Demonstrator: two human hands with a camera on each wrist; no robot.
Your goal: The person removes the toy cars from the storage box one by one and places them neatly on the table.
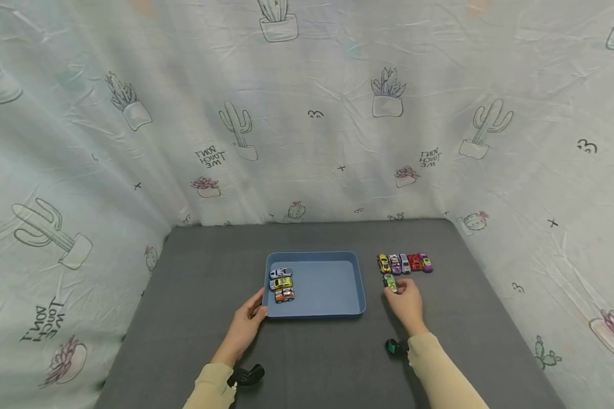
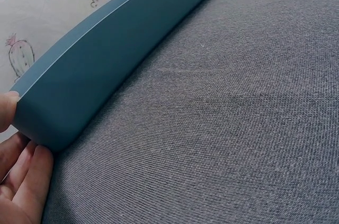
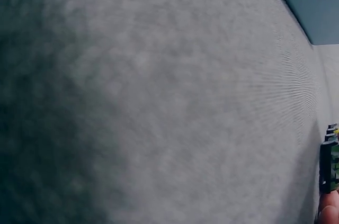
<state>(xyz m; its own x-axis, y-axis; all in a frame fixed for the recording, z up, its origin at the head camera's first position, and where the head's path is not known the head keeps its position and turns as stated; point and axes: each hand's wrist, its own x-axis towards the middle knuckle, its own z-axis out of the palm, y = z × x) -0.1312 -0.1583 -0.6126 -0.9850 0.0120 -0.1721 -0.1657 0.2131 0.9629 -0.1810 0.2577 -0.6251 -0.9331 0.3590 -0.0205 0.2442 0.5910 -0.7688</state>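
Right hand (image 1: 408, 301): fingertips pinch a small green-and-black toy car (image 1: 390, 282) at 11 o'clock from the palm, long axis roughly 11-to-5; cannot tell whether its wheels touch the grey cloth surface (image 1: 312, 363). Row of five multicoloured toy cars (image 1: 405, 263) at 12, just beyond; shallow blue rectangular tray (image 1: 332, 289) at 9, apart, its three toy cars (image 1: 281, 283) lying about 9-to-3, near a quarter turn off the held one. Left hand (image 1: 245, 324), farther from that car, touches the tray's near-left corner, fingers loosely extended.
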